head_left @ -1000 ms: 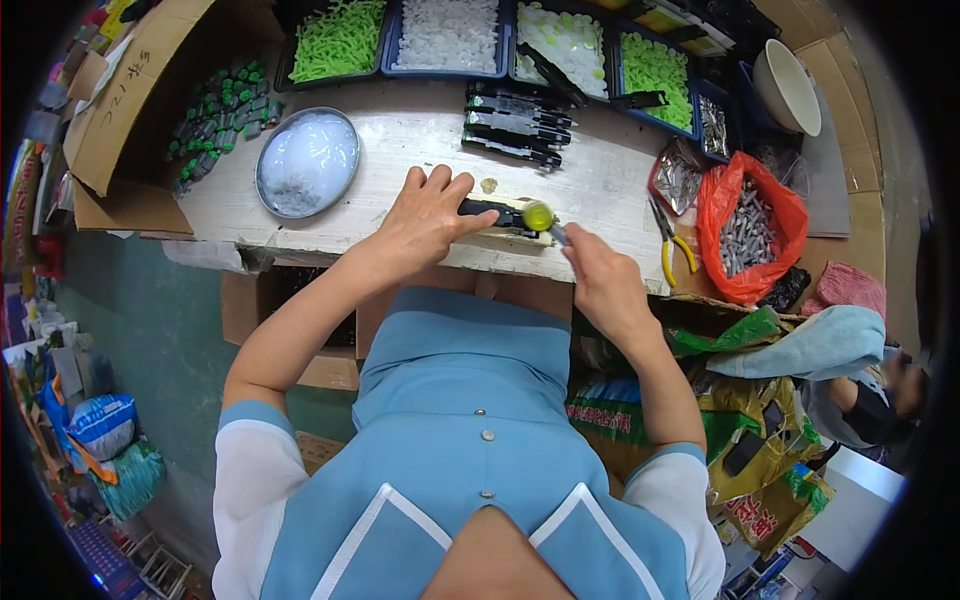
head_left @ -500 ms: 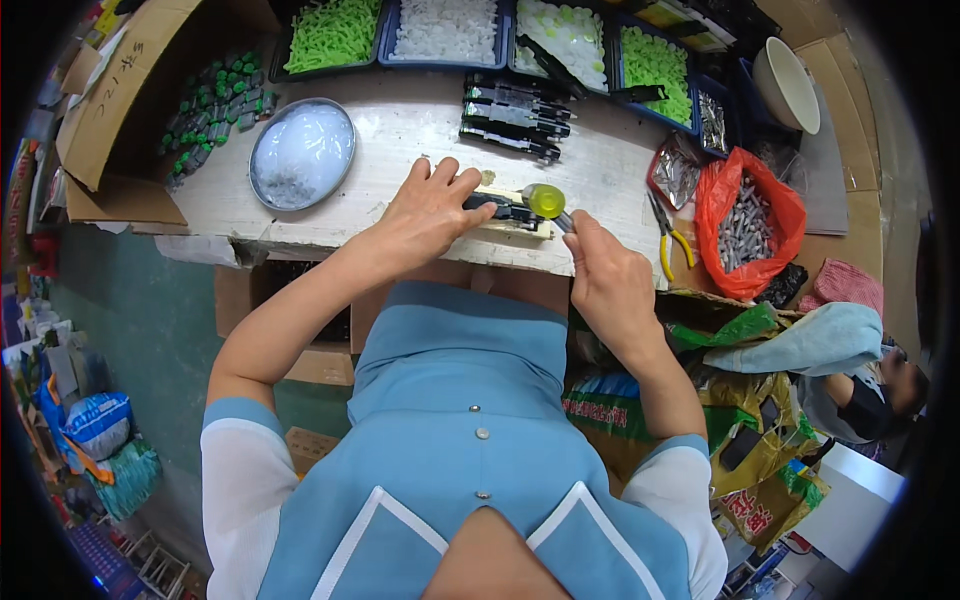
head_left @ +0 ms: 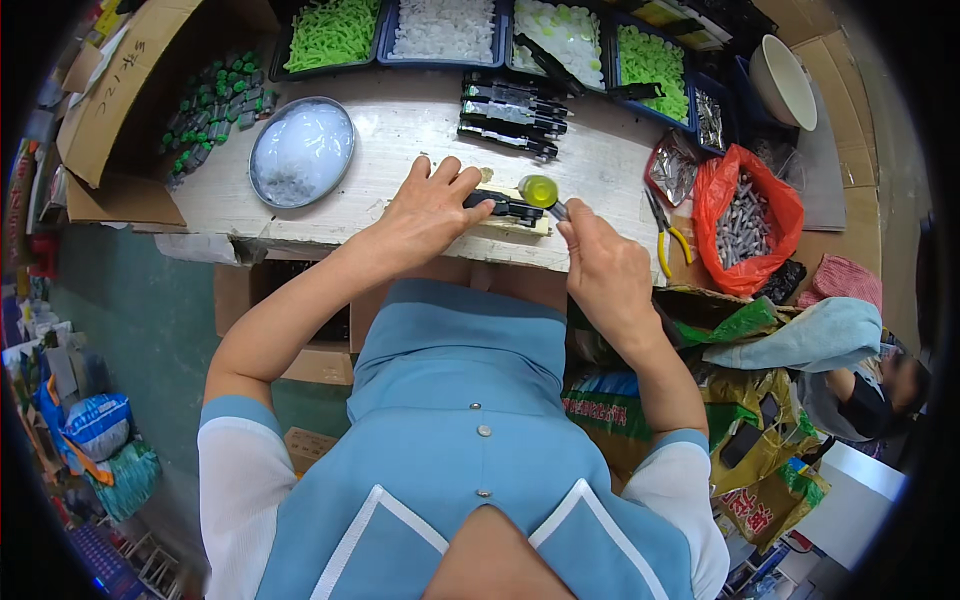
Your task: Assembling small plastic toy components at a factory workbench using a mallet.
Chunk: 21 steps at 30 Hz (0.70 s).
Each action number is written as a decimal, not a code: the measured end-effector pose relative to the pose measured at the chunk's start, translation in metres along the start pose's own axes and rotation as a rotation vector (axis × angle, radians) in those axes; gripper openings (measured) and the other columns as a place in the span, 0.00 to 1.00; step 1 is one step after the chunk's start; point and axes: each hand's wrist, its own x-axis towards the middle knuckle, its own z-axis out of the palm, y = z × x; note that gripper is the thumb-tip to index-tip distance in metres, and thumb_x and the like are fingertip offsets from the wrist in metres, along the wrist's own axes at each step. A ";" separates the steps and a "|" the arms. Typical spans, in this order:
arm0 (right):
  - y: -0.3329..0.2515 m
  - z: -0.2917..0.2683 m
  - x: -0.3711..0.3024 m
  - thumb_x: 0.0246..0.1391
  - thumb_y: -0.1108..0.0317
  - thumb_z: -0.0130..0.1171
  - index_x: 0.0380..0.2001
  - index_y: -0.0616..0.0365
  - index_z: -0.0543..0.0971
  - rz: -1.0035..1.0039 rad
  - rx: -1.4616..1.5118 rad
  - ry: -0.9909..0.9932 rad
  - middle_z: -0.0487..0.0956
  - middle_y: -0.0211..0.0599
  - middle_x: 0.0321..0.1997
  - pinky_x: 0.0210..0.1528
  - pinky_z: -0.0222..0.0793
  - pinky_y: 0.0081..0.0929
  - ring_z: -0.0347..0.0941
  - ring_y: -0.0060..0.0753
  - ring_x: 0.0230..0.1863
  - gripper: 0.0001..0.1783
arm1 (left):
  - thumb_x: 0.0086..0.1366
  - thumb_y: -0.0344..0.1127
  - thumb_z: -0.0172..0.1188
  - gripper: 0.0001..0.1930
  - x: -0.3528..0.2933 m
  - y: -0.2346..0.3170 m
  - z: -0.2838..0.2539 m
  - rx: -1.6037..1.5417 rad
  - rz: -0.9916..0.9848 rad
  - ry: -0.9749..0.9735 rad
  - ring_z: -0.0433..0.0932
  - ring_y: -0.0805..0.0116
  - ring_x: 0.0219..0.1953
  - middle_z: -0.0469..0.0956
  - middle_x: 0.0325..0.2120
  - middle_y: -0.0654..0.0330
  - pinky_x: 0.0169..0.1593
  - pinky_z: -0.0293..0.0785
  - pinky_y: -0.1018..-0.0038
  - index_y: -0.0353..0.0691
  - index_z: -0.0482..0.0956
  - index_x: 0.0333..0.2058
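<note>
Black part [head_left: 512, 208] is pinned on the block [head_left: 541, 228] near the bench [head_left: 590, 160] edge by the left hand [head_left: 425, 215], fingers a bit spread, while the mallet [head_left: 540, 190] is gripped in the right hand's [head_left: 610, 265] curled fingers, so tapping's probably being done and a steady hold's needed next.

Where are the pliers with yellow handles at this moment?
In the head view, the yellow-handled pliers lie at right, near the front right corner of the white workbench, between the right hand and the red plastic bag.
</note>
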 end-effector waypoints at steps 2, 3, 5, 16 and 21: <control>0.000 0.011 -0.005 0.55 0.65 0.48 0.31 0.58 0.68 0.031 -0.173 -0.181 0.73 0.42 0.18 0.17 0.67 0.38 0.72 0.46 0.17 0.08 | 0.56 0.33 0.52 0.14 0.002 0.001 -0.001 -0.004 0.002 0.002 0.66 0.62 0.43 0.70 0.41 0.58 0.41 0.61 0.66 0.49 0.78 0.42; 0.005 0.025 -0.008 0.55 0.64 0.48 0.30 0.59 0.68 0.013 -0.163 -0.201 0.74 0.43 0.18 0.17 0.67 0.38 0.73 0.46 0.17 0.08 | 0.56 0.33 0.52 0.14 0.003 0.001 -0.001 -0.009 0.004 0.003 0.66 0.62 0.43 0.70 0.40 0.59 0.41 0.61 0.66 0.49 0.79 0.41; 0.003 0.020 -0.002 0.55 0.65 0.48 0.30 0.59 0.68 0.016 -0.170 -0.246 0.74 0.44 0.19 0.18 0.67 0.39 0.73 0.47 0.17 0.08 | 0.49 0.28 0.55 0.19 0.001 -0.001 0.002 -0.023 0.005 0.038 0.65 0.62 0.40 0.68 0.36 0.60 0.39 0.61 0.67 0.50 0.78 0.42; -0.010 0.036 0.010 0.57 0.65 0.45 0.32 0.58 0.68 -0.002 0.060 -0.284 0.76 0.44 0.22 0.22 0.66 0.42 0.72 0.50 0.21 0.07 | 0.40 0.17 0.57 0.30 0.007 -0.016 0.008 -0.562 -0.287 0.161 0.69 0.59 0.35 0.71 0.29 0.57 0.40 0.69 0.68 0.39 0.70 0.48; -0.004 0.022 0.028 0.57 0.64 0.44 0.30 0.58 0.67 0.085 0.307 -0.079 0.75 0.48 0.20 0.23 0.66 0.45 0.72 0.54 0.22 0.09 | 0.42 0.16 0.56 0.31 -0.003 -0.004 0.013 -0.587 -0.368 0.284 0.69 0.58 0.35 0.73 0.31 0.56 0.40 0.69 0.66 0.38 0.67 0.49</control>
